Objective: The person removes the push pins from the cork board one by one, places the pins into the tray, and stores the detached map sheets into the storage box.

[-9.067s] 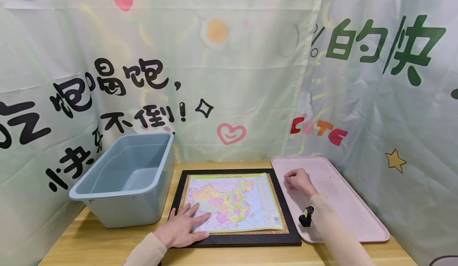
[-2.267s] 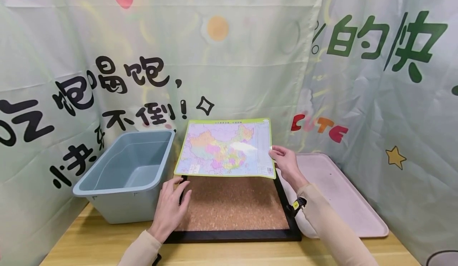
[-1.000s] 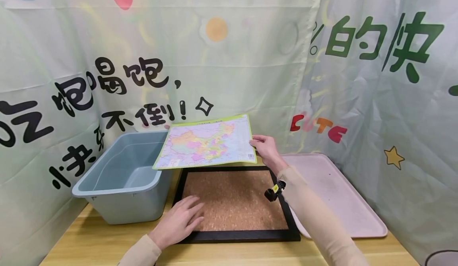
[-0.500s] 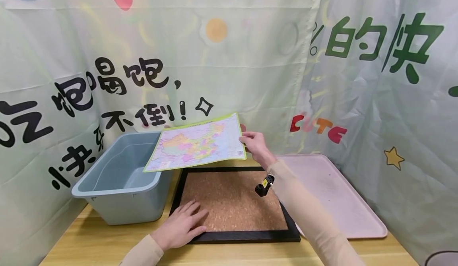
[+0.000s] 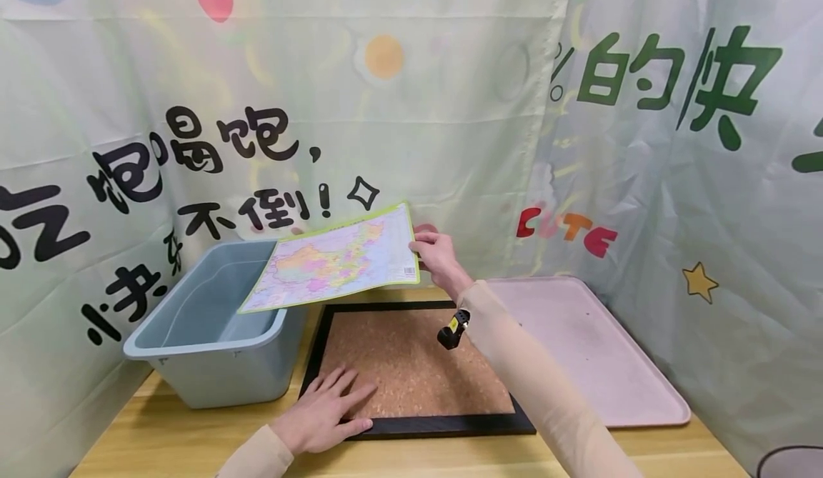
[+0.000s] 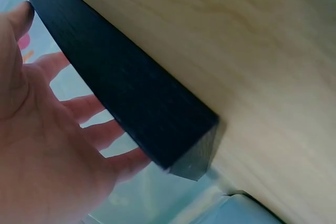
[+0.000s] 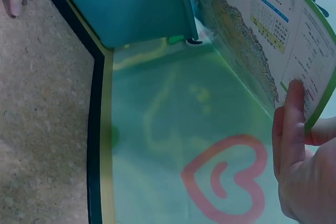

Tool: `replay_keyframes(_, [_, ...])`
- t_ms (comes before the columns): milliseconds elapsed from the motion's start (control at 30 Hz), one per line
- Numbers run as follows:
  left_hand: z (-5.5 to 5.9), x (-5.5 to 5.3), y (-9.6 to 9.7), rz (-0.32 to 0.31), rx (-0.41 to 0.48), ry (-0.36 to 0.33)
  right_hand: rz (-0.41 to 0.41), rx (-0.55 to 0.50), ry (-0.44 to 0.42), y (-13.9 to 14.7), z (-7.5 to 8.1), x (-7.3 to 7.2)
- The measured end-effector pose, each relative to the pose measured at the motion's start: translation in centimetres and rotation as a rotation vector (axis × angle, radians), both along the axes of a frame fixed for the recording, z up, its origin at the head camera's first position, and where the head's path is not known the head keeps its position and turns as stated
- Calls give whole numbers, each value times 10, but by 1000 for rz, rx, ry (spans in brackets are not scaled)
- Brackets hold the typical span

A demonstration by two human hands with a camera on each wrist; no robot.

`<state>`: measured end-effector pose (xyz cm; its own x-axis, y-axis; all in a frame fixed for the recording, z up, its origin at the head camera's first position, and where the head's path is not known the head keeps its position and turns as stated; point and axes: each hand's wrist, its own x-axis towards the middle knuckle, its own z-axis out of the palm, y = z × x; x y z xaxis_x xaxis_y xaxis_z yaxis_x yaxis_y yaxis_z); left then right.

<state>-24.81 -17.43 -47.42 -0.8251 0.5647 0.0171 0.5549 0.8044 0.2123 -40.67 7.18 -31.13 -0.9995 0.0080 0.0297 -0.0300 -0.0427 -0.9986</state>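
A thin map sheet (image 5: 334, 260) with a green border is held up by my right hand (image 5: 439, 256), which pinches its right edge. In the head view the sheet's left end hangs over the rim of a blue plastic bin (image 5: 218, 385). The right wrist view shows the sheet's printed back (image 7: 294, 35), thumb and fingers on either side of the edge. My left hand (image 5: 321, 410) rests with spread, straight fingers on the front left corner of a black-framed cork board (image 5: 418, 364). In the left wrist view the fingers lie along the black frame (image 6: 121, 72).
A pink tray (image 5: 591, 349) lies to the right of the board, partly behind the right forearm. All of these stand on a wooden table (image 5: 398, 456). A printed fabric curtain (image 5: 450, 142) closes off the back and both sides.
Earlier the map lay on the cork board. My right hand has lifted it and carried it left over the bin's edge. My left hand has come back down onto the frame's corner.
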Motion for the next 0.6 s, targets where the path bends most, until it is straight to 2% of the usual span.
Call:
replay_keyframes(267, [-3,1,-4,5,-13,-44,6,10,7,-8,0,-2])
replay_keyframes(367, [-1,2,-4,-1,-5,-56,13,1,10,-11,-1,-4])
replay_keyframes(600, [2,4,-7,-13,11,-46,67,-42,-6,-22,1,-4])
